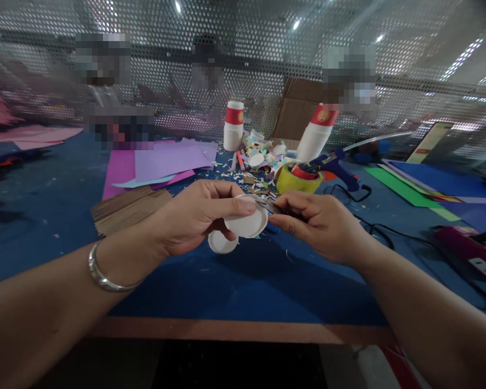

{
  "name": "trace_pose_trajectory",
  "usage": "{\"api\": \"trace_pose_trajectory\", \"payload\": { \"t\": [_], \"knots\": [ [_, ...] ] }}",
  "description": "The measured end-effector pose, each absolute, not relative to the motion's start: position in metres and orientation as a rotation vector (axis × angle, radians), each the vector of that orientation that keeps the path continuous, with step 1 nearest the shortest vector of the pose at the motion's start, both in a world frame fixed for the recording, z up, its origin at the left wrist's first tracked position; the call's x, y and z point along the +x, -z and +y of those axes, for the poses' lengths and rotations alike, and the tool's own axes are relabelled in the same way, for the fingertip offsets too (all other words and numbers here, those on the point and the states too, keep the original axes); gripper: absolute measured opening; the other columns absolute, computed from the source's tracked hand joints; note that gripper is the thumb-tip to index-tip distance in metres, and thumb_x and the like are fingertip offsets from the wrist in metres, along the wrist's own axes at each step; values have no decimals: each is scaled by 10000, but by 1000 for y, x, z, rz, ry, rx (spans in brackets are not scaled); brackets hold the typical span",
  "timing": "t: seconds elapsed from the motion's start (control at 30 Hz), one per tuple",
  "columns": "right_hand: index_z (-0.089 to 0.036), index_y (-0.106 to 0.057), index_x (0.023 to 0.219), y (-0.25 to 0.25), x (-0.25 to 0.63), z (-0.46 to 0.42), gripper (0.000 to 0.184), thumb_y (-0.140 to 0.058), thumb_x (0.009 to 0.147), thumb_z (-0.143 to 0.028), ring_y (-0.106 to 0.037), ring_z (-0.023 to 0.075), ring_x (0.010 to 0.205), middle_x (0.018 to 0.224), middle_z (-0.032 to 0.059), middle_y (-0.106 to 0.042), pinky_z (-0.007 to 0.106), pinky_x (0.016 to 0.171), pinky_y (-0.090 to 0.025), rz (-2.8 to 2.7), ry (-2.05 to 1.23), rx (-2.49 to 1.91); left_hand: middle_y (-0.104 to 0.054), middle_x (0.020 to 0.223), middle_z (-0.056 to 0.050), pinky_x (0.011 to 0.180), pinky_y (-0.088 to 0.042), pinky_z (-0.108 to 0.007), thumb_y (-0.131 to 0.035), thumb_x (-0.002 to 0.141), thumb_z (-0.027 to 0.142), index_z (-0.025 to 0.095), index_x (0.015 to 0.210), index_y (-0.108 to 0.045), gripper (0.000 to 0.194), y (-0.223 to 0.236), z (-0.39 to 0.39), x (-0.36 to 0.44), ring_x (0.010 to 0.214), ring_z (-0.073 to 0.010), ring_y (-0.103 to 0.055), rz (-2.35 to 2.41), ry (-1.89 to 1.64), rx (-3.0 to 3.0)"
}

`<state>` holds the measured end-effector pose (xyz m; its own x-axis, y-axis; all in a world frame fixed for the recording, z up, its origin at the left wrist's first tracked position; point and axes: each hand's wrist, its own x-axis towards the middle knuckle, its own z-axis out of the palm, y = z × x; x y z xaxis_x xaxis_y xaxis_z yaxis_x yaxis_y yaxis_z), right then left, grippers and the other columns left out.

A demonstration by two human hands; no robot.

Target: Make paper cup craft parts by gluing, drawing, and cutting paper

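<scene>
Nearest me is the table, blue with a brown edge. My left hand pinches a white disc, thumb over its upper left, fingers beneath. A lower disc shows under those fingertips; whether held or lying, I cannot tell. My right hand is closed on a metal blade, its tip at the white disc's upper right rim; contact cannot be confirmed, and my fingers hide the handle. Brown card lies beside my left wrist. Just beyond my right hand, the tape and a glue gun occupy the way. Scraps litter the table beyond the white disc. Farther stand two cup stacks, left and right, before a mesh screen.
</scene>
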<state>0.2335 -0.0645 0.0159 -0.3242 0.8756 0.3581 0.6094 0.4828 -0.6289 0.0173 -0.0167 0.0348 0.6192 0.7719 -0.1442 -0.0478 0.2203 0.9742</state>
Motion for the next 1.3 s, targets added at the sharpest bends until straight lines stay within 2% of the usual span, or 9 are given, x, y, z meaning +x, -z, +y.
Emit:
{"api": "trace_pose_trajectory", "payload": {
  "t": [0.27,0.43,0.6,0.93,1.3],
  "knots": [
    [-198,-593,781,-14,234,-67,292,-617,948,-437,-414,102,577,659,-22,-531,245,533,-334,-2060,-430,-1250,-643,562,4,418,-487,-168,-789,772,190,140,648,-652,192,-33,-18,17,467,-83,-563,699,-659,1237],
    [-198,-622,819,-14,235,-65,357,-668,898,-543,-430,103,577,671,-21,-545,240,523,-338,-2019,-479,-1265,-600,525,18,400,-461,-164,-798,739,188,143,610,-623,222,-34,-19,19,437,-75,-537,721,-658,1221],
    [-199,-623,829,-15,234,-65,449,-612,901,-642,-434,105,567,662,-20,-547,237,515,-343,-2036,-510,-1252,-639,574,6,417,-458,-163,-804,741,221,126,670,-655,190,-31,-20,20,453,-71,-545,738,-658,1265],
    [-198,-567,800,-15,229,-73,339,-546,993,-476,-430,96,563,654,-28,-498,234,517,-349,-2081,-417,-1199,-684,658,-6,481,-458,-183,-834,723,242,130,692,-676,196,-23,-23,22,564,-91,-594,667,-659,1248],
    [-193,-535,758,-17,227,-77,347,-571,990,-449,-380,76,529,627,-47,-445,238,480,-316,-2059,-381,-1162,-681,640,9,471,-431,-167,-830,741,232,134,712,-698,167,-26,-21,20,536,-71,-571,617,-622,1268]
  ]
}}
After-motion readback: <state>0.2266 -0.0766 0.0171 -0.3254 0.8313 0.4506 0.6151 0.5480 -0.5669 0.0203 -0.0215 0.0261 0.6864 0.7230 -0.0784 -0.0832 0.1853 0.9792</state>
